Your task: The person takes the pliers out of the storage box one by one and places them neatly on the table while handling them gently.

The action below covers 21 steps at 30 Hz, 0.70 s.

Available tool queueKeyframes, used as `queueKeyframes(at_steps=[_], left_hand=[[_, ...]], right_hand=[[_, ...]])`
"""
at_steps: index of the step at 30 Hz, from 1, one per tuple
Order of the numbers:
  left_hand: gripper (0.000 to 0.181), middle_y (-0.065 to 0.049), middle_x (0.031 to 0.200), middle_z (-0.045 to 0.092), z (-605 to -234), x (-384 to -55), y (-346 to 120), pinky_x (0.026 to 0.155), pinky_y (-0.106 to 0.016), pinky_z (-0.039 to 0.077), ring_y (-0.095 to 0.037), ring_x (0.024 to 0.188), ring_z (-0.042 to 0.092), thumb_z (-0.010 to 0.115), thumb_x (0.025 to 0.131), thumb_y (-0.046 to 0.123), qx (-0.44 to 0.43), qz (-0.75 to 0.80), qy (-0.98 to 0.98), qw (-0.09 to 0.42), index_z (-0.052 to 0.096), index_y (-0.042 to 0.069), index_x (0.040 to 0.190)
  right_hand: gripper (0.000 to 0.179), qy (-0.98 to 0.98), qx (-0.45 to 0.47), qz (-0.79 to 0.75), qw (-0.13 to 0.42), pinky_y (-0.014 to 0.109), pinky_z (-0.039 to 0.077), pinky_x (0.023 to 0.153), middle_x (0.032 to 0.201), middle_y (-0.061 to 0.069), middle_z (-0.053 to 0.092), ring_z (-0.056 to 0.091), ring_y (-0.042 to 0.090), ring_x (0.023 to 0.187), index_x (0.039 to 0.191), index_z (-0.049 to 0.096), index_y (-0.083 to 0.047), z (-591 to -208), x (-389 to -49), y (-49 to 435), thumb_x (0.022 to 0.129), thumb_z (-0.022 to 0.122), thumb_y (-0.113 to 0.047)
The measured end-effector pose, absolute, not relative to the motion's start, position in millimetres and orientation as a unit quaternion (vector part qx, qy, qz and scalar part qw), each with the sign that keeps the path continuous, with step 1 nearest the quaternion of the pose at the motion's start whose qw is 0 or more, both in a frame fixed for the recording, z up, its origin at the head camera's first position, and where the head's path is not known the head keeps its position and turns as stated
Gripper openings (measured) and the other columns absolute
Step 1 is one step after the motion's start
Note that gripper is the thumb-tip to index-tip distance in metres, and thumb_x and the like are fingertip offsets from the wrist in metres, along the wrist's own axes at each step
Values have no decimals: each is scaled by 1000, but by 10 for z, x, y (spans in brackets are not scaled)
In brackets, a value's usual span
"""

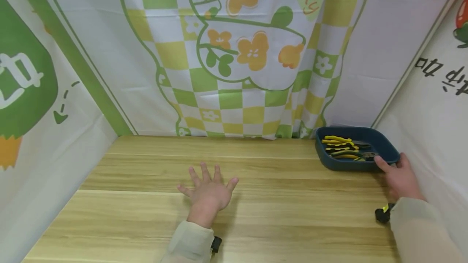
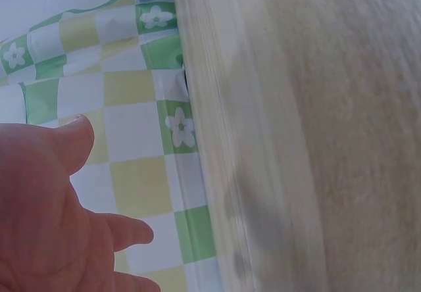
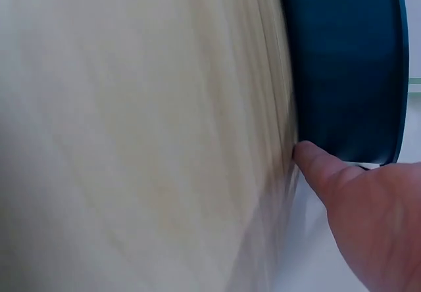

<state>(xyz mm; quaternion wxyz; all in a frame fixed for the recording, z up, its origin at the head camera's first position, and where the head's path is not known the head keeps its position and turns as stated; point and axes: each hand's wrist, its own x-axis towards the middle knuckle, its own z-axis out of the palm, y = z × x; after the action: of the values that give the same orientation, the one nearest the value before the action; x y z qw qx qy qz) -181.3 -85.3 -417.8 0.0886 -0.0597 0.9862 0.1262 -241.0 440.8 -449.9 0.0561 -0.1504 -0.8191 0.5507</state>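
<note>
At the far right of the table, a dark blue tray (image 1: 330, 161) holds several hand tools (image 1: 343, 147) that look like pliers, with yellow, black and green handles. My right hand (image 1: 402, 180) is at the tray's near right corner, thumb on the front side and fingers round the right side. The right wrist view shows a straight digit against the lower end of the tray's wall (image 3: 348, 68). My left hand (image 1: 210, 194) has its fingers spread wide over the middle of the table, palm down and holding nothing. The left wrist view shows part of the hand (image 2: 46, 213).
The wooden table (image 1: 278, 206) ends at a checked green and yellow curtain (image 1: 234, 100) along the back. Printed white cloth walls stand to the left (image 1: 84, 145) and right (image 1: 435, 129); the right one is close beside the tray and my right hand.
</note>
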Motion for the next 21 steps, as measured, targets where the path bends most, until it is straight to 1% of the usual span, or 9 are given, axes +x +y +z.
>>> queueKeyframes(at_steps=[3, 7, 11, 13, 15, 17, 18, 20, 21], left_hand=[[96, -20, 163, -7, -4179, -1821, -856, 91, -85, -10, -52, 140, -19, 13, 89, 82, -60, 129, 986, 92, 21, 19, 161], [97, -19, 163, -8, -4187, -1830, -862, 91, -85, -10, -51, 141, -20, 12, 88, 83, -61, 133, 985, 93, 20, 20, 161], [97, -19, 163, -4, -4190, -1833, -867, 91, -85, -9, -51, 141, -19, 12, 87, 83, -62, 134, 985, 90, 21, 20, 161], [97, -19, 164, -3, -4188, -1833, -868, 92, -85, -9, -51, 141, -18, 12, 87, 83, -62, 132, 985, 89, 21, 20, 161], [97, -19, 164, -2, -4186, -1832, -870, 92, -85, -8, -51, 141, -18, 12, 87, 83, -62, 133, 985, 90, 21, 20, 161], [98, -19, 164, -3, -4188, -1832, -872, 92, -85, -8, -51, 141, -17, 12, 87, 83, -61, 132, 985, 91, 21, 19, 161], [98, -19, 163, -3, -4189, -1831, -874, 92, -85, -9, -52, 141, -17, 12, 87, 83, -60, 133, 985, 91, 21, 19, 161], [98, -20, 163, -3, -4187, -1829, -877, 91, -85, -9, -52, 142, -16, 11, 87, 83, -59, 133, 985, 92, 21, 19, 161], [98, -20, 163, -3, -4186, -1830, -878, 91, -85, -9, -52, 142, -15, 11, 87, 83, -58, 132, 985, 92, 21, 19, 161]], right_hand=[[106, -831, -132, 539, 43, 62, 6, 113, 156, 24, -24, -14, 45, 142, 151, -28, -13, -4481, -2453, 4433, 97, 54, -54], [108, -829, -125, 545, 35, 63, 6, 112, 155, 23, -27, -16, 46, 141, 150, -30, -12, -4469, -2477, 4433, 97, 56, -52], [110, -831, -135, 539, 32, 65, 10, 111, 154, 28, -25, -15, 48, 141, 150, -29, -11, -4470, -2472, 4419, 96, 58, -52], [112, -836, -136, 530, 32, 53, 30, 110, 155, 32, -18, -3, 49, 143, 151, -28, -8, -4468, -2474, 4410, 96, 59, -52], [114, -847, -133, 513, 27, 52, 38, 104, 154, 38, -11, 8, 53, 142, 152, -26, -3, -4457, -2476, 4422, 95, 60, -53], [115, -871, -121, 476, 13, 54, 42, 99, 152, 44, -3, 17, 58, 137, 151, -22, 3, -4433, -2474, 4481, 95, 59, -55], [114, -885, -112, 452, 1, 55, 43, 97, 150, 47, 0, 20, 61, 134, 150, -22, 6, -4418, -2473, 4521, 96, 58, -55], [116, -901, -94, 423, -29, 72, 27, 99, 147, 49, -3, 14, 66, 132, 148, -25, 7, -4381, -2473, 4612, 96, 56, -58], [116, -904, -82, 418, -44, 75, 24, 99, 147, 49, -6, 10, 67, 132, 148, -27, 6, -4364, -2476, 4656, 96, 56, -58]])
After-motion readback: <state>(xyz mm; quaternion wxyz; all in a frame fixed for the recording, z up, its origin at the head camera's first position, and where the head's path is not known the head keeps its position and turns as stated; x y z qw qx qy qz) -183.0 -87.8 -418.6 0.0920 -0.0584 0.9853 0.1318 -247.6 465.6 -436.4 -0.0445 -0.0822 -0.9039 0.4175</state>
